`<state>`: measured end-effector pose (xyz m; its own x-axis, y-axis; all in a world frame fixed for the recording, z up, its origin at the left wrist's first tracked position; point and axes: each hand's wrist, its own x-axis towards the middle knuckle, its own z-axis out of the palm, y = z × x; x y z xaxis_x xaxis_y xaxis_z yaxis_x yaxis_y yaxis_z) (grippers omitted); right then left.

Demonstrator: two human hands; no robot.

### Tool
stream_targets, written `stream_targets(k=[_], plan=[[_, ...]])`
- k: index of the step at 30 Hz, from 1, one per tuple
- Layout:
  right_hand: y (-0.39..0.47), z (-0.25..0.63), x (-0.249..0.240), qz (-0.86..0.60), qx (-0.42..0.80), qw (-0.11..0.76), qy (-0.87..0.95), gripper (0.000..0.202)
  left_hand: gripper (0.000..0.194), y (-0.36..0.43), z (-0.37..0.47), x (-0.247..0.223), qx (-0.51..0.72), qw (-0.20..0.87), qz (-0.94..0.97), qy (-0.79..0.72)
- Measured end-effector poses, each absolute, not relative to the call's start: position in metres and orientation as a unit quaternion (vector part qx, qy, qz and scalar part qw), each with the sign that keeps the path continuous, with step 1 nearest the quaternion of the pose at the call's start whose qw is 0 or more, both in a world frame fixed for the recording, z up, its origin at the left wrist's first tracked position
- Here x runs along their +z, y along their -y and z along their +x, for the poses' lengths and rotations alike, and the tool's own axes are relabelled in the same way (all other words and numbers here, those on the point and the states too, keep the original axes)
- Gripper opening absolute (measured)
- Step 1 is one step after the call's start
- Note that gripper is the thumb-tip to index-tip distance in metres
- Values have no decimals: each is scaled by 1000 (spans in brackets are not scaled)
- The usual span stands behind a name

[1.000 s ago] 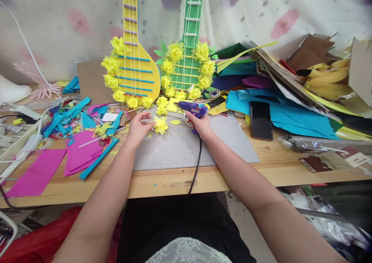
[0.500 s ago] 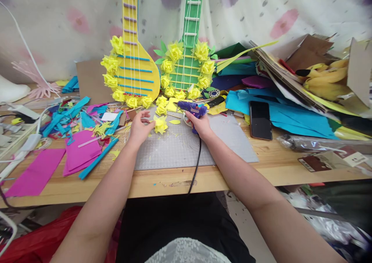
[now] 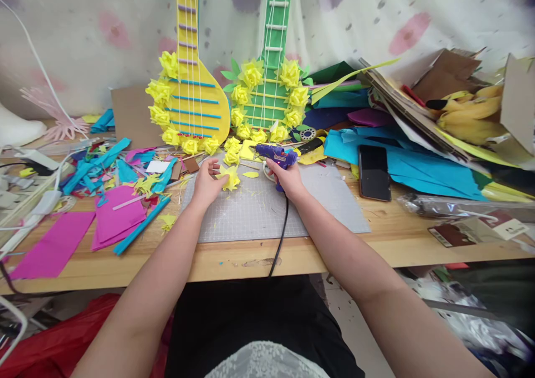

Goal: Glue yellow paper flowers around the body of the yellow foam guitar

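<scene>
My right hand (image 3: 288,178) is wrapped round the handle of a purple hot glue gun (image 3: 276,155), its nozzle pointing left. A black cord (image 3: 282,233) runs from its grip down over the table's front edge. My left hand (image 3: 208,183) pinches the left side of a yellow paper flower (image 3: 230,178) low over the grey cutting mat (image 3: 259,219); the fingertips behind it are partly hidden. Just right of that flower lies a single yellow petal (image 3: 251,174). Behind are more yellow flowers (image 3: 232,154) and a yellow paper sheet (image 3: 248,151).
A yellow lute-like model (image 3: 198,102) and a green one (image 3: 267,107) stand at the back, edged with yellow flowers. Blue and pink paper scraps (image 3: 119,216) cover the left side. To the right are a phone (image 3: 375,173), blue sheets (image 3: 422,163) and stacked cardboard (image 3: 401,102).
My left hand has shifted slightly right, its thumb now reaching over the flower's left side. My right hand and the glue gun stay nearly in place.
</scene>
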<state>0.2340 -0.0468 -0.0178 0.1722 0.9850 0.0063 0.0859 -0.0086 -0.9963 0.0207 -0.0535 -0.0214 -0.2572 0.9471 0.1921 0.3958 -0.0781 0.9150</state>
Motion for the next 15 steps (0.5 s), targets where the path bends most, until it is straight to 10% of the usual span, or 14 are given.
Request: stream_targets(k=[15], plan=[[43, 235, -23, -558, 428, 519, 486, 43, 48, 51, 22, -29, 508, 280, 539, -611]])
